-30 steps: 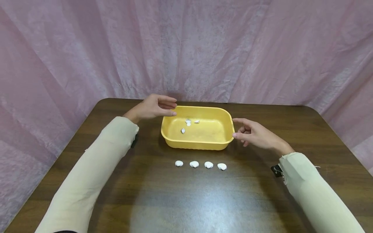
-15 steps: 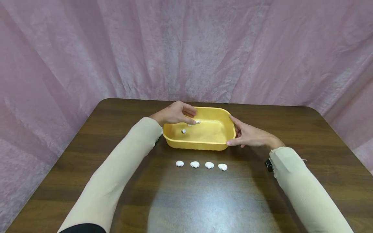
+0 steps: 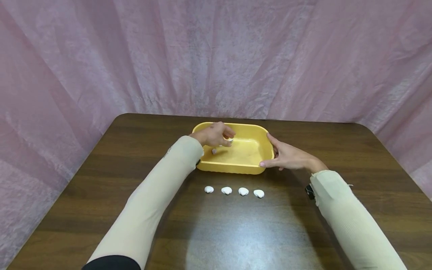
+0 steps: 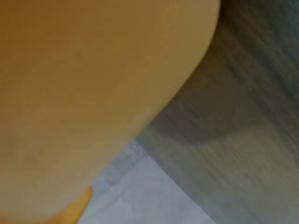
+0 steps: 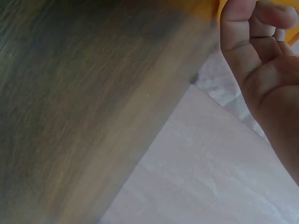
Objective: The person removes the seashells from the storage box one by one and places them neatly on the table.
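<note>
Itemised, hands first: left hand (image 3: 217,134), two in total with the right; forearm in a pale sleeve (image 3: 162,187) running up from 7 o'clock, wrist over the left part of the yellow basin (image 3: 248,152), fingers bent downward inside it. Thumb and fingertips frame one white inner shell (image 3: 230,140); whether they pinch it cannot be told.

Right hand (image 3: 291,156): forearm entering from 5 o'clock, hand at the basin's 3 o'clock end, thumb on the near corner of the rim, index finger along the right edge, other fingers curled outside; clamped on the basin.

Yellow basin, one: towards 12 o'clock on the brown wooden table (image 3: 118,157). Shells visible within: three, including one at the basin's 8 o'clock and one partly hidden by the left hand.

White scallop shells (image 3: 226,191), four: in a row on the table, at 6 o'clock from the basin.

Pink curtain (image 3: 216,56): behind, at 12 o'clock.
</note>
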Demonstrator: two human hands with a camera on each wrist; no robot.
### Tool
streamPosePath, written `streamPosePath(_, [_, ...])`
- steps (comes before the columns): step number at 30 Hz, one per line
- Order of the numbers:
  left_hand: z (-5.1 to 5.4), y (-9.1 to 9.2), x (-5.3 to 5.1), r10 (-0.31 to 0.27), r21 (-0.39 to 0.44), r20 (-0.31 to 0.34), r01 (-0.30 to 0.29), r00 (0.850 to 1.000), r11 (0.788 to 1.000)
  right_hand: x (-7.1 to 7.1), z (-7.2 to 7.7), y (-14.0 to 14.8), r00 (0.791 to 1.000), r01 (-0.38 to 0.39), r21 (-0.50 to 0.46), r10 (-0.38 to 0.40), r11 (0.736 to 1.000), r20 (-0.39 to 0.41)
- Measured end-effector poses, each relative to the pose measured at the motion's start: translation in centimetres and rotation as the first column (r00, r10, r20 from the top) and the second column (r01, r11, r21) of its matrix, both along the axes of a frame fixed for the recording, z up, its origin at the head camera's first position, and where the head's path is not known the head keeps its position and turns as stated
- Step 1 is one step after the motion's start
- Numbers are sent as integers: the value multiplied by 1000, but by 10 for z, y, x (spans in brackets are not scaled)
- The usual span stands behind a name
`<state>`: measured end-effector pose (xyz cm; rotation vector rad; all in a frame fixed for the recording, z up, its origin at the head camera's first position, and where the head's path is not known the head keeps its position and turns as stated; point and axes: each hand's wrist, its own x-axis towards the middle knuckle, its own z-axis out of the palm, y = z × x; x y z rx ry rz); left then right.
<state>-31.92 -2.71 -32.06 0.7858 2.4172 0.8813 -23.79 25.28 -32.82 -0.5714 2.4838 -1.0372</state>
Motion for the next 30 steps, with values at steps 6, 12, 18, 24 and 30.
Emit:
streamPosePath(6, [-7,0,1,22,-31,-20,-23,1000,999,1,4,-3,1000,13,9,-13,1000,4])
streamPosePath(12, [-10,1,3,21,-57,-37,-23,999,998,0,7,-4,1000,15,23,-15,1000,18])
streamPosePath(18, [-10,4,3,0,-105,-77,-8,997,994,-2,10,-3,999,10,54,-12,998,30])
streamPosePath(24, [-13,8,5,-17,-138,-118,1,993,990,-4,10,-2,997,5,61,-9,998,72])
streamPosePath(30, [-18,12,8,-50,-144,-176,25,983,989,0,6,1,997,-3,60,-2,998,83])
